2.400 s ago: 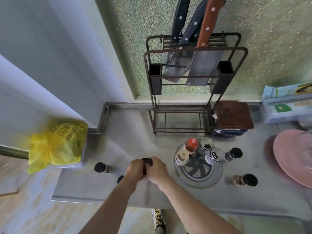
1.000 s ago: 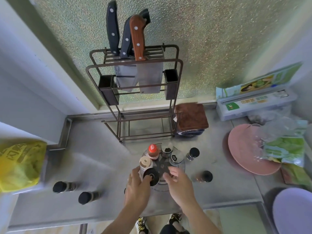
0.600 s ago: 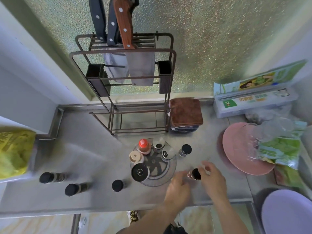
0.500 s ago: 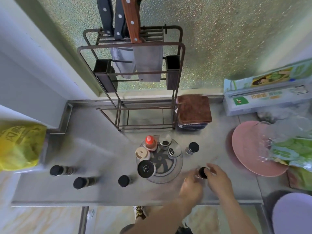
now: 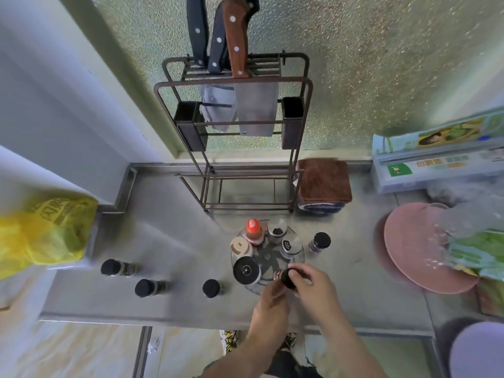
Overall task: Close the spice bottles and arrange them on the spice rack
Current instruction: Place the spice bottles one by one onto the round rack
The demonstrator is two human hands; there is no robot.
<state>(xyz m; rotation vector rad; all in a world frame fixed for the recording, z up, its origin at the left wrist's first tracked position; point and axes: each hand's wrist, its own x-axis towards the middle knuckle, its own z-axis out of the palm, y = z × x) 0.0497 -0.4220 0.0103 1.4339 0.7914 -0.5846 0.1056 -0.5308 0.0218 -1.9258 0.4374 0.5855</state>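
Both hands meet at a small black-capped spice bottle (image 5: 286, 276) over the front edge of the round spice rack (image 5: 268, 257). My left hand (image 5: 268, 301) holds the bottle's body and my right hand (image 5: 313, 287) grips its black cap. On the rack stand a red-capped bottle (image 5: 253, 227), a beige-lidded jar (image 5: 240, 246), a black-lidded jar (image 5: 246, 270) and two shaker jars (image 5: 290, 245). One black-capped bottle (image 5: 319, 241) stands right of the rack. Three more black-capped bottles (image 5: 110, 267) (image 5: 144, 287) (image 5: 211, 288) stand on the counter to the left.
A tall metal knife rack (image 5: 234, 126) with several knives stands behind the spice rack. A folded brown cloth (image 5: 324, 181) lies to its right. A pink plate (image 5: 417, 246), a green packet (image 5: 480, 252) and boxes are at the right. A yellow bag (image 5: 43, 233) hangs at the left.
Both hands have brought the small bottle from the counter right of the rack to the rack's front edge. Earlier my left hand set the black-lidded jar on the rack.
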